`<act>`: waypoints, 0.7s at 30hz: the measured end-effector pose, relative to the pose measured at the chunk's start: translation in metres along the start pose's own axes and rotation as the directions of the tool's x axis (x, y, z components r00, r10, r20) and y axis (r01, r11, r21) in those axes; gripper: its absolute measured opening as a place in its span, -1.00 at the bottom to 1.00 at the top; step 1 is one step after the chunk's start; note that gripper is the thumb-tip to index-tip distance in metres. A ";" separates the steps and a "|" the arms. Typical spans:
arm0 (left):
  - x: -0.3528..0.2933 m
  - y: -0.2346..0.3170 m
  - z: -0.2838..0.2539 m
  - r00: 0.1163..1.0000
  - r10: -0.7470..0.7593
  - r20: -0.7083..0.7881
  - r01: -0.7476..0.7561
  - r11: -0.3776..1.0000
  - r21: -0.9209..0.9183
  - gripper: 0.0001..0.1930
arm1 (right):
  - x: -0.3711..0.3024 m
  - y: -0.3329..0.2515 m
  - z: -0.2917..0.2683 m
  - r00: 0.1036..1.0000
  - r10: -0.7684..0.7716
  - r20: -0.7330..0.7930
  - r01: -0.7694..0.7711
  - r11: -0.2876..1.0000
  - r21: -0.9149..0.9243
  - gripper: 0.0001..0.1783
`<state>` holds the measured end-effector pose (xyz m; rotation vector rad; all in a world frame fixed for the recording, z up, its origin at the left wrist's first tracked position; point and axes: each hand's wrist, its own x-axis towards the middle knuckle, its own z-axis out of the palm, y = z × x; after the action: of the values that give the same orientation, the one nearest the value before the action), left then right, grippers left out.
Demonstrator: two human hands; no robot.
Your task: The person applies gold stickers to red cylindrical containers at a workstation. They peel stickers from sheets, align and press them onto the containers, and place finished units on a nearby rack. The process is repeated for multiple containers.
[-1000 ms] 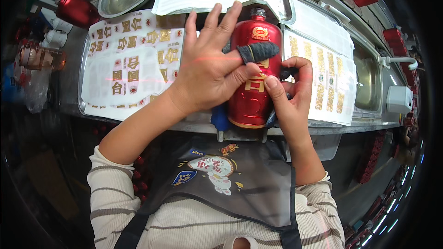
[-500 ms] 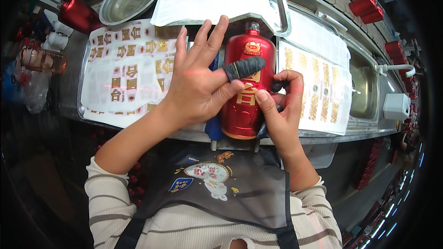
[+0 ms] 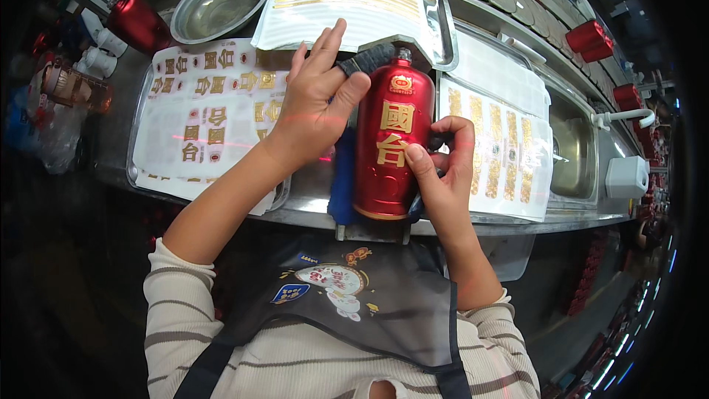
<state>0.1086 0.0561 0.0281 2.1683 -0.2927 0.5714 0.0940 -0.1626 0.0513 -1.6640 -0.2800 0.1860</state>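
A glossy red bottle (image 3: 391, 182) with gold characters and a gold emblem on its front lies neck away from me, on a blue-padded rest (image 3: 343, 177). My right hand (image 3: 448, 170) grips its right side, thumb on the front, with dark wraps on some fingers. Beside the bottle's upper left is my left hand (image 3: 316, 107), open with fingers stretched out. Its dark-wrapped index finger reaches to the bottle's shoulder near the neck; whether it touches cannot be made out. Sheets of gold character decals (image 3: 166, 137) lie on a tray at the left.
Gold strip decals (image 3: 508, 185) lie at the right, beside a sink (image 3: 576, 155) with a white tap (image 3: 628, 118). A metal bowl (image 3: 221, 6) and a sheet of thin gold lines (image 3: 347, 18) sit at the back. More red bottles (image 3: 136, 24) stand at the far left.
My left hand has moved up and left off the bottle's front, uncovering the gold characters. The right hand keeps its grip on the bottle.
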 end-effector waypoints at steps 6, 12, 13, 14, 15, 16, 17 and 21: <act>-0.005 0.012 0.001 0.977 0.202 0.067 -0.210 0.965 0.159 -0.60 | 0.000 0.007 0.001 0.999 -0.040 -0.011 0.040 0.999 -0.011 -0.45; -0.029 0.015 0.002 0.989 0.142 0.051 -0.146 0.984 0.103 -0.62 | 0.001 0.004 0.001 0.999 -0.033 -0.022 0.033 0.999 -0.011 -0.47; -0.038 0.018 0.000 0.994 0.097 0.055 -0.103 0.990 0.100 -0.59 | 0.002 0.007 0.001 0.998 -0.052 -0.023 0.052 0.998 -0.027 -0.47; -0.041 0.016 -0.001 0.995 0.079 0.055 -0.084 0.991 0.106 -0.58 | 0.004 0.010 0.001 0.997 -0.071 -0.023 0.070 0.997 -0.044 -0.47; -0.044 0.014 -0.002 0.997 0.059 0.056 -0.065 0.991 0.113 -0.57 | 0.005 0.012 0.001 0.996 -0.086 -0.037 0.084 0.996 -0.038 -0.48; -0.051 0.012 -0.004 0.998 0.031 0.049 -0.037 0.992 0.123 -0.56 | 0.005 0.011 0.002 0.996 -0.078 -0.031 0.078 0.997 -0.018 -0.48; -0.050 0.007 -0.004 1.000 -0.003 0.002 0.002 0.996 0.088 -0.55 | 0.005 0.010 0.002 0.997 -0.071 -0.023 0.071 0.997 0.003 -0.48; -0.027 0.005 0.007 0.998 0.059 -0.029 -0.056 0.995 0.078 -0.55 | 0.004 0.006 -0.001 0.997 -0.071 0.013 0.070 0.996 0.056 -0.56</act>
<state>0.0853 0.0472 0.0144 2.2284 -0.3218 0.6587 0.0990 -0.1626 0.0452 -1.5956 -0.3412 0.1518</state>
